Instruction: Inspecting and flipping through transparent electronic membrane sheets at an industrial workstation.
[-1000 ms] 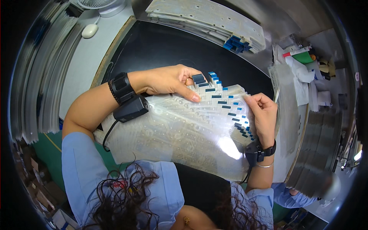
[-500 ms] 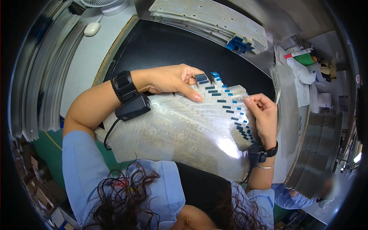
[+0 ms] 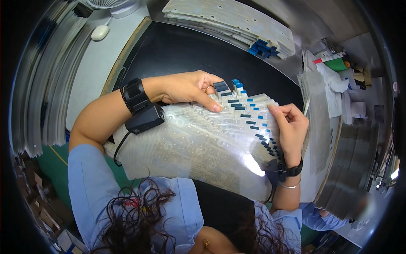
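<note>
A fanned stack of clear plastic membrane circuit sheets (image 3: pixel 190 148) rests across my lap and the near edge of the black work surface. Their narrow tails end in dark and blue tips that step down in a slanting row toward the right. My left hand (image 3: pixel 190 89) grips the stack near its far edge, thumb on top and fingers curled behind the tails. At the right edge, my right hand (image 3: pixel 292 127) pinches the corner of the sheets between thumb and bent fingers. How many sheets it holds cannot be made out.
Beyond the black work surface (image 3: pixel 169 51), more circuit sheets (image 3: pixel 228 17) with blue tails lie piled. Tall stacks of sheets (image 3: pixel 50 84) stand at the left, near a white mouse (image 3: pixel 100 32) and a fan (image 3: pixel 112 3). Another person's sleeve (image 3: pixel 315 216) shows at lower right.
The fanned tails have shifted slightly left and spread differently. My right hand has turned a little, its fingertips still at the sheets' edge. My left hand has barely moved.
</note>
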Demonstrator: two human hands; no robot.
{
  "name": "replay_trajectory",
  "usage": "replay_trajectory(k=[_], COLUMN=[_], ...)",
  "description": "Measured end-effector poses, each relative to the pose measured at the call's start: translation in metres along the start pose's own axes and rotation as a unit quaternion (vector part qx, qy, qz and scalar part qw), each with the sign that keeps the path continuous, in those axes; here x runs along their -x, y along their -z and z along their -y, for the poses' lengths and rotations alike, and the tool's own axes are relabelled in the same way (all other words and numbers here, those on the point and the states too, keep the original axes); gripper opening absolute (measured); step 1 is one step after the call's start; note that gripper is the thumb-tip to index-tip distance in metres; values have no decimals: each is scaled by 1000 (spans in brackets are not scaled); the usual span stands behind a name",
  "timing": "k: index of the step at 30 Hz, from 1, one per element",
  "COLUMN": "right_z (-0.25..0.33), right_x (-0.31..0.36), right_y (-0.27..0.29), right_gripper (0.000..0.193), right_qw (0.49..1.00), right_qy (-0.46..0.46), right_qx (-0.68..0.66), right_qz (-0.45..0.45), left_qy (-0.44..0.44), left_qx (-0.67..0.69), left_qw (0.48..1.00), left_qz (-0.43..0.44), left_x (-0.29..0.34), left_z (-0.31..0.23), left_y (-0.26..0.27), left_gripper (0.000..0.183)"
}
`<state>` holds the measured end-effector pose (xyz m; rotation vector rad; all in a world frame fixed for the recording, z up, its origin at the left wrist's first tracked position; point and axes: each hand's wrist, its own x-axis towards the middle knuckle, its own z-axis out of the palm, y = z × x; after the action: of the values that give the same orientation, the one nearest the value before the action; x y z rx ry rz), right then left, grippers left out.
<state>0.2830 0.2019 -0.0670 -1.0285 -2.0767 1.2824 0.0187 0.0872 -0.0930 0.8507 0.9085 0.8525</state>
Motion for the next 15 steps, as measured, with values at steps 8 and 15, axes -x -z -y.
replay_trajectory(k=[8,15], right_z=[0,-7], right_x=[-2,-9], right_y=[1,5], right_gripper=[13,13], right_qw=[987,989], right_qy=[-75,-76], right_qx=[-141,-113], right_qz=[14,54], left_qy=[6,8], left_qx=[-18,-4], left_qw=[1000,1000], left_qz=[-9,-7], left_x=[-2,-1], left_z=[4,0], left_y=[4,1], left_gripper=[54,48])
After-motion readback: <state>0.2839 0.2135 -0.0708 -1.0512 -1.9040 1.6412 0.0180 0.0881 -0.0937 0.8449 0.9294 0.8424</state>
